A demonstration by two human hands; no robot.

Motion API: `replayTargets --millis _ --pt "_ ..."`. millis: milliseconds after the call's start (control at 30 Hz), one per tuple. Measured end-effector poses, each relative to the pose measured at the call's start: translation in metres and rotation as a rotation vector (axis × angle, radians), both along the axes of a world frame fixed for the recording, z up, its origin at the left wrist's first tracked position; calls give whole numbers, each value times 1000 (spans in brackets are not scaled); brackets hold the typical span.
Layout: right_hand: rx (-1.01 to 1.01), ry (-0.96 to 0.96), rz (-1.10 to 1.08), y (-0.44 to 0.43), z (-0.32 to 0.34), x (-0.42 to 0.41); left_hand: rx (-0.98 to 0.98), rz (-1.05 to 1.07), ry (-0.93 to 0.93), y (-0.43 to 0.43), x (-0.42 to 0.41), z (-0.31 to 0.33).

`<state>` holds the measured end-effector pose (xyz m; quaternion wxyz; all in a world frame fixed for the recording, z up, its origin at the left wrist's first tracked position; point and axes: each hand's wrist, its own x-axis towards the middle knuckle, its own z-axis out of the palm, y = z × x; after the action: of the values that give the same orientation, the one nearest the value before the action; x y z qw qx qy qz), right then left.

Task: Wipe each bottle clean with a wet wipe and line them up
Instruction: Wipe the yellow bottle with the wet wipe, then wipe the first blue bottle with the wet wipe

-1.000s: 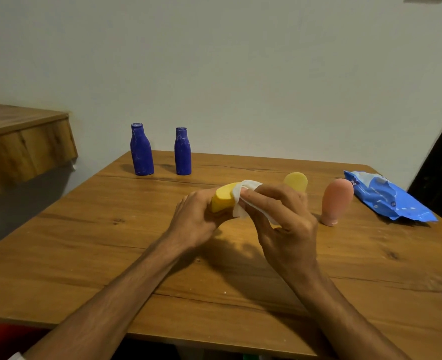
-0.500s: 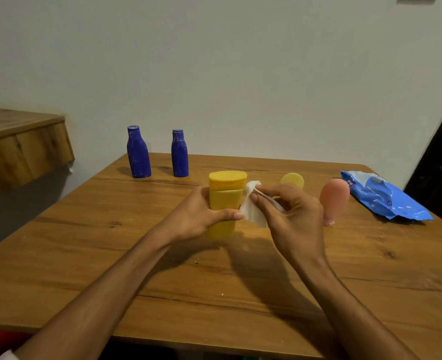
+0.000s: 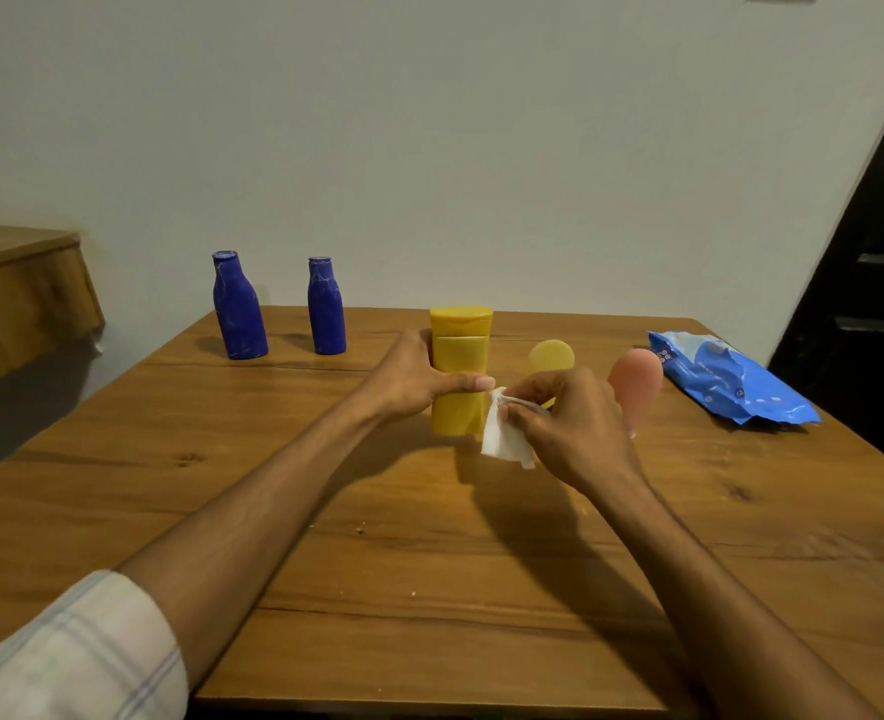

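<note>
Left hand grips one yellow bottle; right hand pinches one wipe; two blue bottles stand.

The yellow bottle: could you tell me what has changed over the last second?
The left hand turned the yellow bottle from sideways to upright, keeping its grip. The right hand drew the wet wipe off the cap, down beside it. Blue bottles, pink bottle and wipes pack stayed put.

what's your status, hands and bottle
Left hand grips yellow bottle upright. Right hand pinches wipe beside it. Nothing in the way.
</note>
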<state>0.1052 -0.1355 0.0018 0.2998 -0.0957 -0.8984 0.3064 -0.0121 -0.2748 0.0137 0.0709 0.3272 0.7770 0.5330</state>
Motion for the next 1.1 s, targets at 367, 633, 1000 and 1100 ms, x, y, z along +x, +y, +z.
replayTargets --millis 367,633,1000,1100 --pt "-27 -62 7 9 -11 -4 -45 11 -29 16 -15 -14" --pt "-21 -89 32 4 -13 -2 -88 -19 -63 15 -23 -6" --pt "-22 -115 81 -3 -10 -3 -91 -11 -57 12 -24 -8" --pt "-38 -132 97 -5 -10 -3 -103 -15 -49 9 -25 -6"
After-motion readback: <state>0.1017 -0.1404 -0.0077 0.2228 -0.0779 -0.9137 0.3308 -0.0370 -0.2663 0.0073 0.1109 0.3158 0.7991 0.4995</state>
